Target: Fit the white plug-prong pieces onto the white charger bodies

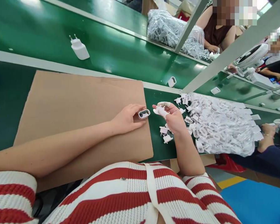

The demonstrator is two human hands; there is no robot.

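The left hand [128, 119] rests at the right edge of a flat cardboard sheet [84, 99] on the green table [160, 98]. Its fingers are curled round a white oval casing [144, 114], pinching it between thumb and fingertips, with the open end (metal parts show inside) facing up.

Just beside it, the right hand [175, 119] is raised near the casing, a gap between them. Its fingers, some in pale finger covers [164, 104], are pressed together on a small white plug piece [161, 111], partly hidden by the hand.

Loose plug pieces [167, 138] lie on the table near the right wrist, next to a large heap of white parts [220, 124], partly under clear plastic. On the green strip behind the pale rail stand or lie a finished-looking white charger [80, 49] (two pins pointing away) and another white casing [172, 81]. Farther back, a clear bag [166, 28] holds more parts, near a person [216, 34].
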